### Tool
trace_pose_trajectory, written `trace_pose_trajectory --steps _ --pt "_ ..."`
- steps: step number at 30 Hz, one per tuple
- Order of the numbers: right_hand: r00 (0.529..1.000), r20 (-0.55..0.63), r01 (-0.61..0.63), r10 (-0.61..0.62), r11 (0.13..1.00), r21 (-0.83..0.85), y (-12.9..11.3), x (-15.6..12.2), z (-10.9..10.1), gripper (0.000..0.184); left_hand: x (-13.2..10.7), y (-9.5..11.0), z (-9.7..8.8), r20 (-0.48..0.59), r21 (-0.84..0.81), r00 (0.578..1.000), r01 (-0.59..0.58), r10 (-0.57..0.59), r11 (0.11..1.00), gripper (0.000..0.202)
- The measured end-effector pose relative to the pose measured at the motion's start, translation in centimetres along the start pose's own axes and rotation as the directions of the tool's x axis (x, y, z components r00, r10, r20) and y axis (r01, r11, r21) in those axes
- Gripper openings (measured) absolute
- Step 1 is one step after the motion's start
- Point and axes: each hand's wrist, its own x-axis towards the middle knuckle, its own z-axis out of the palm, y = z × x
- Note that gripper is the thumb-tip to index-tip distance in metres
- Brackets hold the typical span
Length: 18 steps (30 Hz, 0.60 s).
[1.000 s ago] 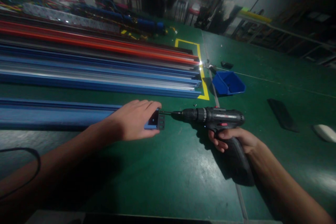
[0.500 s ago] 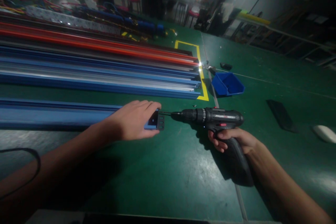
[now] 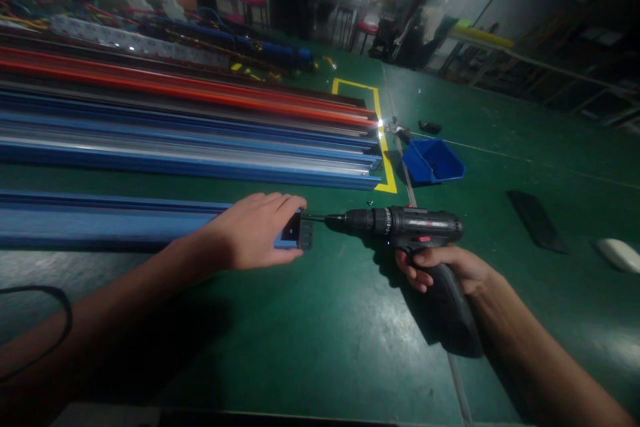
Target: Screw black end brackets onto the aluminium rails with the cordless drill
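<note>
A long blue rail (image 3: 100, 220) lies across the green table (image 3: 320, 347) from the left, ending in a black end cap (image 3: 304, 235). My left hand (image 3: 255, 230) grips the rail's end, fingers wrapped over the top, thumb below. My right hand (image 3: 445, 265) is closed round the handle of a black cordless drill (image 3: 415, 230). The drill lies level, and its bit (image 3: 314, 218) touches the end cap just beyond my left fingertips.
Several long blue, silver and red rails (image 3: 190, 127) are stacked at the back left. A blue bin (image 3: 433, 160) stands by a yellow floor-tape mark (image 3: 383, 140). A black flat piece (image 3: 537, 220) and a white object (image 3: 620, 255) lie to the right. People stand in the background.
</note>
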Motion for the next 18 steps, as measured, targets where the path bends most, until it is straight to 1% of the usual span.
trace_pose_trajectory --steps 7,18 --pt "1.000 0.002 -0.005 0.006 0.999 -0.034 0.07 -0.05 -0.19 0.023 0.05 -0.02 -0.03 -0.011 0.000 1.000 -0.012 0.012 1.000 0.067" --pt "1.000 0.004 -0.002 0.002 1.000 -0.004 0.09 0.01 -0.06 0.022 -0.08 -0.08 0.20 -0.019 0.022 1.000 -0.025 0.025 0.999 0.067"
